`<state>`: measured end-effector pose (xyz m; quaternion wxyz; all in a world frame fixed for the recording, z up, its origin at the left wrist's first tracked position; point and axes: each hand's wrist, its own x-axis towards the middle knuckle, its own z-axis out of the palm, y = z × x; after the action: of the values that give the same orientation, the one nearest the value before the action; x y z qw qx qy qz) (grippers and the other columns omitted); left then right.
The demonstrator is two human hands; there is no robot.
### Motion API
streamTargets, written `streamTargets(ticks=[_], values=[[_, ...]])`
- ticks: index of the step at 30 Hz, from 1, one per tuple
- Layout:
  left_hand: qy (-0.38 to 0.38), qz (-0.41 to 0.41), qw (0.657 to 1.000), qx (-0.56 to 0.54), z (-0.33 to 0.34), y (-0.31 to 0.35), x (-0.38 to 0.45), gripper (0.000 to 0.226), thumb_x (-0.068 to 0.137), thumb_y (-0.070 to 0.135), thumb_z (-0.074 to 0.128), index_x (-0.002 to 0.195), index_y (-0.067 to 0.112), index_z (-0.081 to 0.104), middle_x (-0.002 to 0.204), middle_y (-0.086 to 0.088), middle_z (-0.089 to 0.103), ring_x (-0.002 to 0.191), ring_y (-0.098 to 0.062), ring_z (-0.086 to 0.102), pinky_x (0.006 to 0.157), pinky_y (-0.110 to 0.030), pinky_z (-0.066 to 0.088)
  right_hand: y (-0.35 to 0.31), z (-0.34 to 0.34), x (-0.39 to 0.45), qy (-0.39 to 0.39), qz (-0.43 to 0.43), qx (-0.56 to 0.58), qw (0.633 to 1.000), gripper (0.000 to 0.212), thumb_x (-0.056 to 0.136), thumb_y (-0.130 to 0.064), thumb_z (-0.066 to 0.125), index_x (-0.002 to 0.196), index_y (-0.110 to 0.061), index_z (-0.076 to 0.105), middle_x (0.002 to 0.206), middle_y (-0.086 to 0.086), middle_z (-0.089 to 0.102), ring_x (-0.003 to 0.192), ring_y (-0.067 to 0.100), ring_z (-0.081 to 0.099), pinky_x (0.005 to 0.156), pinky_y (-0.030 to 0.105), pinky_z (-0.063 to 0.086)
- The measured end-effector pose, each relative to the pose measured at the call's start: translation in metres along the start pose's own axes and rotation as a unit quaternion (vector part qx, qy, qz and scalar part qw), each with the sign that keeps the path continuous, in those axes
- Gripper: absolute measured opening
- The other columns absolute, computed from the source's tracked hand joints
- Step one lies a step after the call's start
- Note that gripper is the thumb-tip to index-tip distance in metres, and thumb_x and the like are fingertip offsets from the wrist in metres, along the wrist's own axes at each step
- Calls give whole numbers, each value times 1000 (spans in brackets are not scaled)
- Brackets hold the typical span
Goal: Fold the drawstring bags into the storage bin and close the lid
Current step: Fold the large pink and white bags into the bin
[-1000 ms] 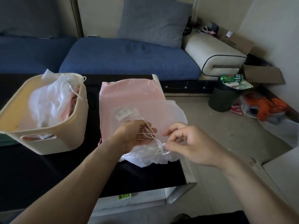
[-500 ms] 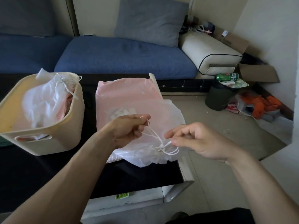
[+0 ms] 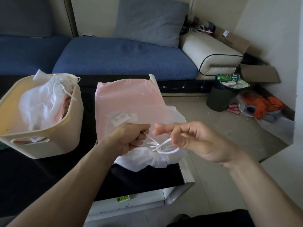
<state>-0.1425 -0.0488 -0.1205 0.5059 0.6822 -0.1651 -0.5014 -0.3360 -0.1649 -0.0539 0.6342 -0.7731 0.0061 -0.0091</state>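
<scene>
The dark desk (image 3: 49, 174) fills the lower left of the frame, with the cream storage bin (image 3: 54, 145) at left centre, already holding bags. Right of it a pink drawstring bag (image 3: 127, 99) lies lengthwise away from the person, gathered mouth nearest. The left hand (image 3: 129, 138) is fisted on the white cord (image 3: 164, 147); the right hand (image 3: 195, 140) pinches its loop, fingers (image 3: 165, 130) half curled.

Left hand (image 3: 131, 138) fisted, right hand (image 3: 188, 138) loosely curled — both forearms extended forward.

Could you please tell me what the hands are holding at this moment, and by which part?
Both hands grip the white drawstring of the bag on the table: left hand pulls its ends, right hand hooks its loop.
</scene>
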Motion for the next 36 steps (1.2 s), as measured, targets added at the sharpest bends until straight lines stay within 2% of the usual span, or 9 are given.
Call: streamTargets(ticks=[4,9,13,16,20,25,28,34,36], values=[[-6,-30,995,-98,-1,1,1,37,101,31,51,66,18,50,44,10,24,35,-7,17,39,-20,13,-2,6,0,-80,17,35,996,20,98,-17,57,90,-26,73,123,7,72,137,19,52,112,28,40],[49,-83,972,-216,-5,0,3,56,88,26,63,45,25,27,47,7,16,37,-12,13,48,-23,9,7,6,5,-39,58,19,997,30,98,-36,57,83,-15,73,95,-2,77,122,21,64,96,26,49],[87,-83,975,-189,-8,-3,9,46,88,14,65,58,23,32,55,2,25,48,-12,22,54,-25,24,13,4,7,77,-1,38,996,35,97,-42,61,77,-15,73,98,11,76,110,28,69,103,31,48],[116,-71,977,-164,-13,-2,12,33,88,12,66,66,18,42,61,-1,31,51,-15,28,52,-27,33,19,10,10,154,-67,138,976,36,99,-34,58,74,-8,65,71,1,66,80,26,68,111,38,43],[156,-55,978,-123,-14,1,11,31,82,7,72,64,16,47,56,-2,38,50,-16,34,61,-32,38,21,18,11,171,1,179,969,41,97,-36,54,69,-7,48,57,-3,38,56,15,48,94,31,51],[192,-28,980,-49,-21,9,10,31,81,4,70,62,15,49,42,1,34,39,-14,29,41,-20,31,16,14,3,154,66,107,980,39,95,-35,52,63,-16,43,58,-2,36,58,16,49,72,20,49],[203,-2,979,3,-26,8,13,20,79,5,71,66,9,57,55,-7,38,47,-19,31,54,-29,36,14,10,4,130,91,93,983,41,93,-39,54,56,-24,50,60,1,34,58,16,49,74,18,50],[164,79,977,115,-32,11,-3,45,79,50,77,62,15,55,53,-2,57,51,-14,54,78,-39,51,23,8,7,120,97,129,980,35,92,-42,55,85,-7,54,64,-5,44,65,13,54,74,19,50],[155,95,970,161,-32,15,-16,53,81,66,64,95,15,64,90,-4,68,83,-19,64,92,-45,53,23,5,11,131,80,147,977,31,91,-34,59,97,-4,62,71,-2,56,72,15,61,76,23,53]])
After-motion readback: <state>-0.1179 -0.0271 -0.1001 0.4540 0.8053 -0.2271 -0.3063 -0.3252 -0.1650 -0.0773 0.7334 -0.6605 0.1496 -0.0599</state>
